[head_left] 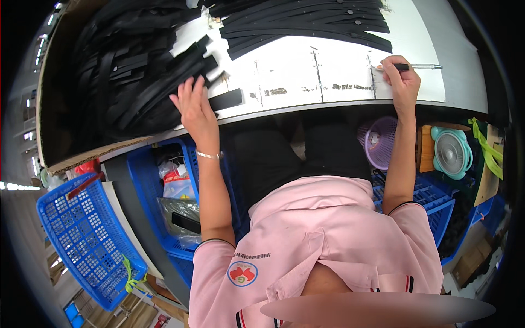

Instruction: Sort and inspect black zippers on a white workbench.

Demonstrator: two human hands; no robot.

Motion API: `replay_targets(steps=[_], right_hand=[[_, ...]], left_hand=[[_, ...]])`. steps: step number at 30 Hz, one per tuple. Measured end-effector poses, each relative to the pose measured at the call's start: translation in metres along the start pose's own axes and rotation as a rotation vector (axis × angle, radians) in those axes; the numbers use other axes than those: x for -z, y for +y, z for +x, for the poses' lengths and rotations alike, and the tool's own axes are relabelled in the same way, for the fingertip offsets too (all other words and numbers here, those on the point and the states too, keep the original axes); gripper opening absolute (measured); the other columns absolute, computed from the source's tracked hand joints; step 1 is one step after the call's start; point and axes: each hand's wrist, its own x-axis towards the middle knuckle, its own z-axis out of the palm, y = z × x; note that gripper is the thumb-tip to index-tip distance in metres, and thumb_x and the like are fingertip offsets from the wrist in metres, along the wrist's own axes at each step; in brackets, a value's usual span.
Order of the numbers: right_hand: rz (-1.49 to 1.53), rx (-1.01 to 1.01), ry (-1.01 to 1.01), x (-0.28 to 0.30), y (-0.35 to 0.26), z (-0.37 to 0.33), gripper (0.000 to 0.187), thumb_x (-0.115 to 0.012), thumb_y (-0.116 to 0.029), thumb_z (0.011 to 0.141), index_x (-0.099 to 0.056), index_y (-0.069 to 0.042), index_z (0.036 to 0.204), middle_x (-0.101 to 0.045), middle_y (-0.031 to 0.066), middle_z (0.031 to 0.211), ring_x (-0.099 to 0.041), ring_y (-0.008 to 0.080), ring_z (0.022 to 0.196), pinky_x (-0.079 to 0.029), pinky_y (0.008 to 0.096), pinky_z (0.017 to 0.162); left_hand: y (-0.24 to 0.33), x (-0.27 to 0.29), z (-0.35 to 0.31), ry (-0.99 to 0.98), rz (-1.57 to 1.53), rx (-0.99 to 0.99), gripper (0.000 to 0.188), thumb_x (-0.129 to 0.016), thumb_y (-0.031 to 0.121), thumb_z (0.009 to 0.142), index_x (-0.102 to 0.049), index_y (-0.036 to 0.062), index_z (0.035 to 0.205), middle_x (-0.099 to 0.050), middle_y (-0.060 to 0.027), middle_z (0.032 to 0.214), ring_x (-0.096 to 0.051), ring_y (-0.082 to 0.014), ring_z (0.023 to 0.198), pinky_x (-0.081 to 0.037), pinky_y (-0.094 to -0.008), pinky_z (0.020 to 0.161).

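Observation:
My right hand (402,85) is closed around a pen (427,66) with a clear barrel, its black part at my fingers. It rests over the right side of a white board (295,71) drawn with dark upright lines and smudged black patches. At the left, my left hand (197,112) lies with its fingers stretched over the edge of a heap of black strips (126,71). One flat black strip (227,99) pokes out beside that hand onto the board. Along the board's far side lies a layer of more black strips (306,24), some with small pale spots.
A cardboard box edge (82,159) borders the heap. Below the table stand a blue crate (164,229) with bagged items, a blue perforated basket (90,235), a purple basket (381,143) and a turquoise fan (453,154). My lap is close under the table edge.

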Motion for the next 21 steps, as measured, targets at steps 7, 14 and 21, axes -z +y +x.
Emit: replay_targets(steps=[7, 14, 21], right_hand=[[-0.026, 0.019, 0.012, 0.001, 0.003, 0.0, 0.008, -0.069, -0.009, 0.095, -0.071, -0.003, 0.091, -0.058, -0.003, 0.071, -0.05, 0.0041, 0.066, -0.036, 0.021, 0.059], [-0.019, -0.004, 0.02, -0.002, -0.001, 0.0, 0.008, -0.069, -0.01, 0.095, -0.072, -0.003, 0.092, -0.06, -0.0031, 0.072, -0.051, 0.0039, 0.067, -0.038, 0.0202, 0.06], [-0.065, 0.004, -0.004, 0.002, 0.001, 0.001, 0.01, -0.069, -0.012, 0.096, -0.071, -0.003, 0.092, -0.063, -0.0026, 0.074, -0.053, 0.0036, 0.068, -0.039, 0.0193, 0.062]], left_hand=[[0.015, -0.014, 0.014, 0.095, -0.087, 0.012, 0.014, -0.07, 0.009, 0.094, -0.077, 0.0061, 0.106, -0.071, -0.0093, 0.122, -0.064, -0.0319, 0.12, -0.037, -0.0527, 0.117], [0.056, -0.02, 0.009, -0.016, -0.066, -0.062, 0.021, -0.069, 0.006, 0.093, -0.077, 0.0118, 0.112, -0.067, -0.0097, 0.131, -0.052, -0.0332, 0.137, -0.024, -0.0539, 0.123], [0.054, -0.007, 0.023, -0.114, 0.034, -0.066, 0.011, -0.076, 0.007, 0.084, -0.078, 0.0125, 0.093, -0.066, -0.0071, 0.133, -0.047, -0.033, 0.142, -0.015, -0.0568, 0.124]])
